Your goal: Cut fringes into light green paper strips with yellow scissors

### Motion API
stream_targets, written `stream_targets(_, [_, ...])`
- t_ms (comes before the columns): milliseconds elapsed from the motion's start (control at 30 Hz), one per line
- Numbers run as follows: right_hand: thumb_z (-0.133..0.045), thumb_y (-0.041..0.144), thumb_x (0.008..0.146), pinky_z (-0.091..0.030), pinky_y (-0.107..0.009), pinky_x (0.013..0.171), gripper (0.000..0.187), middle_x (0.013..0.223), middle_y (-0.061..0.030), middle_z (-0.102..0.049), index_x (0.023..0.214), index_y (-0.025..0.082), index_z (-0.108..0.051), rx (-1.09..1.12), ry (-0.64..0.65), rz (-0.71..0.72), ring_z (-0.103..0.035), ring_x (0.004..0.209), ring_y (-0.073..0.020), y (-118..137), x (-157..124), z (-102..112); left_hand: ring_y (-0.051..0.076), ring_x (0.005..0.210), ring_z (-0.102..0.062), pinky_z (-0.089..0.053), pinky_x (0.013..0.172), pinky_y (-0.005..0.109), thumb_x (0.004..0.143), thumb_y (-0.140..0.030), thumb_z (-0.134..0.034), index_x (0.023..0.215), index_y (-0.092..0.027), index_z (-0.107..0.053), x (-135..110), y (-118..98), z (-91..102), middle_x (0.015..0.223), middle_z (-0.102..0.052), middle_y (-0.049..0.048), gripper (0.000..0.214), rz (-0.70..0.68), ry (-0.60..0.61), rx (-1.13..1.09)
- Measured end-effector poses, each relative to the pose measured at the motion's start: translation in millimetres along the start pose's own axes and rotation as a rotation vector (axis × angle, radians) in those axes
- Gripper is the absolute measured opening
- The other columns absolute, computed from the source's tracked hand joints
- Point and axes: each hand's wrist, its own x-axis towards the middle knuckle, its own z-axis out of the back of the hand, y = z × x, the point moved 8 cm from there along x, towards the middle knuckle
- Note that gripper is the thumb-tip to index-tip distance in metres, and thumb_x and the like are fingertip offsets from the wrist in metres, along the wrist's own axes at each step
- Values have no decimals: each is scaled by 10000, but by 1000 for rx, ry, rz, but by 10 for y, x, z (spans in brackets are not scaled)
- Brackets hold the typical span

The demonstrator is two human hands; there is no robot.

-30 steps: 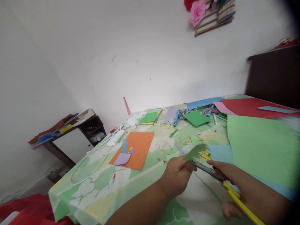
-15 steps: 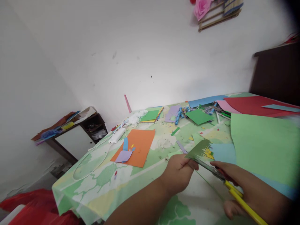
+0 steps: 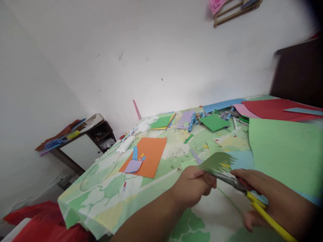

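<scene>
My left hand pinches the near end of a dark green paper whose far edge is cut into thin fringe strips. In my right hand is a pair of scissors with yellow handles. Their metal blades point left and lie along the lower edge of the fringed paper, close to my left fingers. Whether the blades are fully closed cannot be made out. Below the blades a thin green strip runs down toward my right hand. Part of my right fingers is hidden behind the scissors.
An orange sheet with scraps on it lies left. A large light green sheet and a red sheet lie right. Green squares and blue curled pieces sit further back. A white power strip is at the table's left edge.
My right hand and the scissors have shifted slightly right. My left hand has moved a little right with the fringed paper, whose strips now point more to the right. The view has tilted slightly.
</scene>
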Motion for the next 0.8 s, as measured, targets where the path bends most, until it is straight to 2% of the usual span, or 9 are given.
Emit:
stream_targets(100, [-819, 617, 554, -522, -426, 881, 775, 1150, -83, -614, 1202, 259, -591, 13, 20, 17, -599, 1008, -330, 21, 3, 5, 37, 390, -231, -141, 421, 242, 562, -755, -661, 529, -169, -469, -14, -9, -33, 402, -307, -78, 618, -2, 41, -51])
stream_targets(267, [-812, 556, 572, -527, -424, 867, 744, 1160, -68, -608, 1214, 269, -567, 46, 5, -2, -592, 1022, -328, 13, -22, 13, 32, 380, -239, -139, 413, 236, 601, -709, -682, 532, -158, -482, -40, -30, -46, 393, -322, -76, 591, -9, 72, -93])
stream_targets(500, [-824, 538, 534, -545, -400, 827, 804, 1205, -67, -592, 1234, 264, -538, 154, 58, -157, -571, 1070, -341, -101, -60, -70, 50, 350, -288, -192, 408, 234, 662, -669, -653, 652, -138, -577, -52, -108, -66, 371, -377, -71, 537, -22, 77, -102])
stream_targets(633, [-828, 560, 508, -543, -411, 829, 794, 1186, -65, -608, 1199, 264, -571, 197, 57, -181, -573, 1064, -356, -114, -27, -76, 75, 363, -368, -264, 449, 249, 697, -495, -612, 665, -126, -608, -33, -116, -2, 379, -433, -42, 371, -14, -15, -68])
stream_targets(800, [-802, 539, 543, -529, -412, 864, 758, 1184, -67, -610, 1205, 251, -571, 226, 64, -175, -577, 1060, -348, -116, -5, -94, 83, 361, -362, -252, 434, 248, 626, -319, -551, 605, -159, -572, -5, -96, 93, 371, -426, -45, 163, -14, -133, -63])
